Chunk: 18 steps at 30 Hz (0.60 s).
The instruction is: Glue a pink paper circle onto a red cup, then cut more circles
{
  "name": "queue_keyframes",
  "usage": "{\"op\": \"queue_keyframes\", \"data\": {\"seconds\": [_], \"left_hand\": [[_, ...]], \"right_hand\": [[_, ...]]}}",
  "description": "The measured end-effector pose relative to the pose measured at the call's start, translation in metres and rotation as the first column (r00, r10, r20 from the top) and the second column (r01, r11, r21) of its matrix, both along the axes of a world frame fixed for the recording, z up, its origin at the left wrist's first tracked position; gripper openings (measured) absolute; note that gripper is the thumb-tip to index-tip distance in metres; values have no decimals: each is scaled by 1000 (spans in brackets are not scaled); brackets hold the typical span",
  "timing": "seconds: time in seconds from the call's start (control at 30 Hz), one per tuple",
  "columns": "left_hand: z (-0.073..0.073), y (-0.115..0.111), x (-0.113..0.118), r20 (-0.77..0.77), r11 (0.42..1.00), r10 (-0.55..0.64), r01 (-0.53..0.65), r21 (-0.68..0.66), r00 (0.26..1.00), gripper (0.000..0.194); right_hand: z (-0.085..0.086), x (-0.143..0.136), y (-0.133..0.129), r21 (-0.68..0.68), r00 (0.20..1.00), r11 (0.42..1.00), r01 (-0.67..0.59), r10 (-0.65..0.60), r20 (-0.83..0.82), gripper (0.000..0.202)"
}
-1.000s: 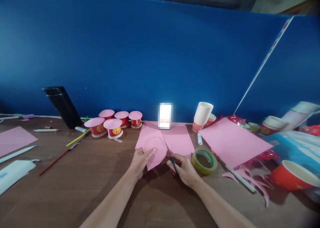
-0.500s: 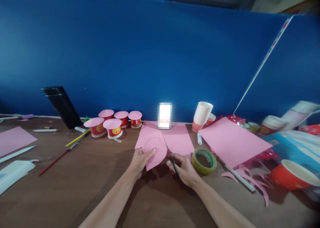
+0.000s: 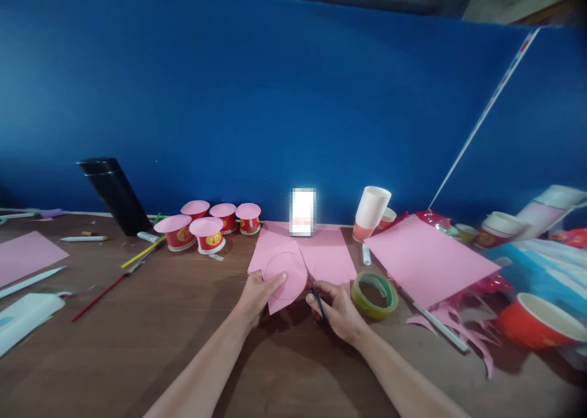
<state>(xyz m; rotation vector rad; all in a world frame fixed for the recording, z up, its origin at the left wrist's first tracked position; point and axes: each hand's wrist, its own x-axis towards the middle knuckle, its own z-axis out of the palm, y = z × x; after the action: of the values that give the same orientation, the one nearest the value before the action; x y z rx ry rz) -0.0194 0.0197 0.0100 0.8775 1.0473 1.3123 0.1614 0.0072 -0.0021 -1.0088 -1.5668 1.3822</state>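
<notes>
My left hand (image 3: 257, 296) pinches a piece of pink paper (image 3: 290, 268) by its left side, thumb on top. A circle is drawn on this piece, and its right side is cut near the line. In my right hand (image 3: 337, 308) is a pair of dark scissors (image 3: 317, 296), their blades against the paper's right edge. Beneath lies a larger pink sheet (image 3: 328, 247) on the table. Close to my right hand rests a roll of tape (image 3: 373, 296).
Several red cups topped with pink discs (image 3: 206, 227) stand back left, near a black bottle (image 3: 112, 195). Rightward are stacked paper cups (image 3: 372, 210), another pink sheet (image 3: 431, 259), paper scraps (image 3: 477, 338) and a red cup (image 3: 532, 323). A bright, blurred phone-like rectangle (image 3: 302, 213) stands against the blue partition (image 3: 293, 100).
Almost nothing differs. Both hands, the paper piece and the scissors keep nearly the same place, with only a tiny shift of the paper.
</notes>
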Motion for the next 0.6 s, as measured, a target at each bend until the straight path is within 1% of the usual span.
{"op": "queue_keyframes", "data": {"seconds": [0.1, 0.3, 0.47, 0.6], "left_hand": [[0, 0, -1, 12, 1000, -15, 15, 2, 1000, 39], [-2, 1, -4, -17, 1000, -25, 25, 8, 1000, 39], [1, 1, -4, -6, 1000, -23, 23, -7, 1000, 40], [2, 1, -4, 5, 1000, -13, 14, -19, 1000, 40]], "right_hand": [[0, 0, 0, -6, 1000, 1000, 9, -9, 9, 29], [3, 0, 0, -9, 1000, 1000, -6, 6, 20, 29], [5, 0, -1, -1, 999, 1000, 19, -19, 48, 32], [7, 0, -1, 3, 998, 1000, -5, 5, 59, 31]]}}
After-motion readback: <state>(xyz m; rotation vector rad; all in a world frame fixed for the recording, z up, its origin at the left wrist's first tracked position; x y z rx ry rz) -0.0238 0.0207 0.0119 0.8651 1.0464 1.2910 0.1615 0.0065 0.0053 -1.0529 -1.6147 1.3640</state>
